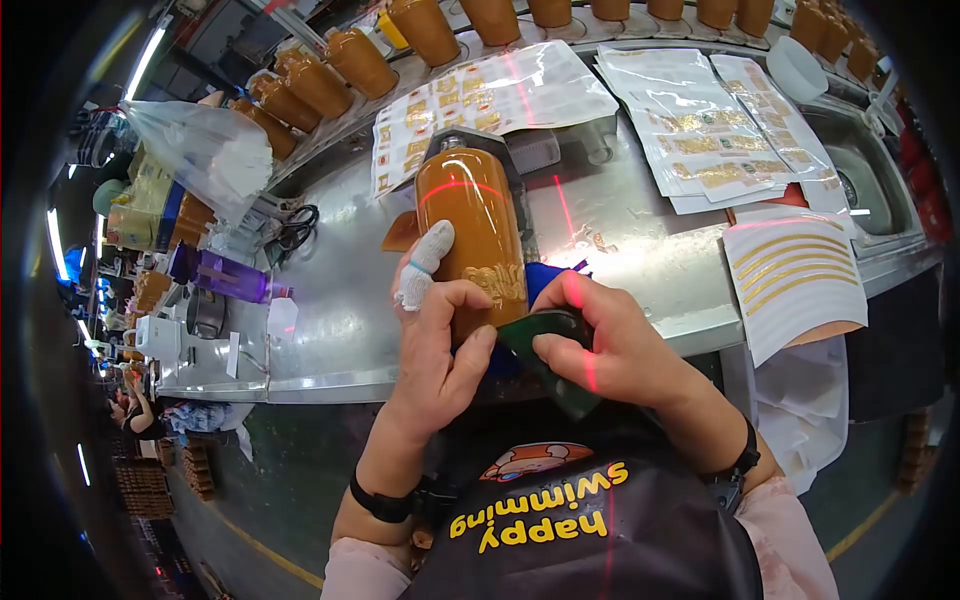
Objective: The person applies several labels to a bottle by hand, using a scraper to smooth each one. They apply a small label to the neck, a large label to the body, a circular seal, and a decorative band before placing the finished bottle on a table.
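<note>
A glossy brown bottle (466, 205) lies on its side in a dark cradle (508, 165), its neck pointing away from me. Gold lettering (495, 285) shows on its side near the base. Around the base end, my left hand (432, 345) is closed on the bottle, thumb and fingers against it. One finger of that hand wears a white fabric sleeve (425, 266). My right hand (615, 345) pinches a dark green flat scraper (552, 350), with its edge at the bottle's base beside the lettering. Some blue material (545, 278) shows partly behind the right fingers.
Sheets of gold decals (490, 95) and more decal sheets (700, 125) lie on the metal table (640, 260). A white sheet with gold strips (795, 275) overhangs the front edge. Several brown bottles (360, 62) line the back conveyor. A purple bottle (228, 278) lies left; a sink (862, 190) is right.
</note>
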`<state>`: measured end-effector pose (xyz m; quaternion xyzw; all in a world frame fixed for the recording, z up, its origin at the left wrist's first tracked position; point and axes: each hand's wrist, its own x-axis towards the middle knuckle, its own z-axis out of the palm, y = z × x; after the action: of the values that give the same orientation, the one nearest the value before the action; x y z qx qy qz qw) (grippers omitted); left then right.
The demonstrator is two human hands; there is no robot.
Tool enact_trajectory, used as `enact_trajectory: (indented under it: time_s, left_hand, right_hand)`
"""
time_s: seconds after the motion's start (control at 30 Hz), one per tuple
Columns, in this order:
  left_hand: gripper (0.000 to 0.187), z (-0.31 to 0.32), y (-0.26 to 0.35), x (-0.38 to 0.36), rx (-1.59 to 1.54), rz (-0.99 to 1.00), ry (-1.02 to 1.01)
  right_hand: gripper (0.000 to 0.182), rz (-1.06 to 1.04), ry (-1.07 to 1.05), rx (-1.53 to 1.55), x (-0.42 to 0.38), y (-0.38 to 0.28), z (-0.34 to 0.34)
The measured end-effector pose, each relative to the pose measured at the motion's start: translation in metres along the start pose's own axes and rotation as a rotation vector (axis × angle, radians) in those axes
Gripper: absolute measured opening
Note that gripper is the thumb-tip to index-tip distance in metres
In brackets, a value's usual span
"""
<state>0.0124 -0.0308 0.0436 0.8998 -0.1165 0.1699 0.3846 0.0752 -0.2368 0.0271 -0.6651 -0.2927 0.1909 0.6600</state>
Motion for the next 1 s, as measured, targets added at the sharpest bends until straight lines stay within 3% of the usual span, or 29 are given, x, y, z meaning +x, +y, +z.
enact_trajectory:
  time_s: [0.3, 0.5, 0.53, 0.63, 0.87, 1.0]
  left_hand:
    - [0.025, 0.005, -0.005, -0.003, -0.084, -0.030, 0.026]
    - [0.027, 0.003, -0.019, -0.030, -0.062, 0.042, 0.295]
    - [0.029, -0.003, -0.017, -0.029, 0.226, 0.228, 0.324]
    - [0.029, -0.004, -0.015, -0.035, 0.417, 0.428, 0.224]
    - [0.028, 0.002, -0.016, -0.021, 0.500, 0.661, 0.168]
    - [0.023, 0.010, -0.008, -0.019, 0.440, 0.629, 0.150]
  right_hand:
    - [0.024, -0.018, 0.024, -0.053, 0.000, 0.002, 0.001]
    - [0.024, 0.021, 0.030, -0.083, -0.002, 0.001, -0.004]
    - [0.024, 0.026, 0.033, -0.078, -0.002, 0.002, -0.004]
    - [0.024, 0.049, 0.037, -0.065, -0.002, 0.004, -0.005]
    - [0.024, 0.094, 0.100, -0.051, -0.008, 0.002, -0.004]
    - [0.025, 0.021, 0.264, 0.065, -0.006, 0.004, 0.006]
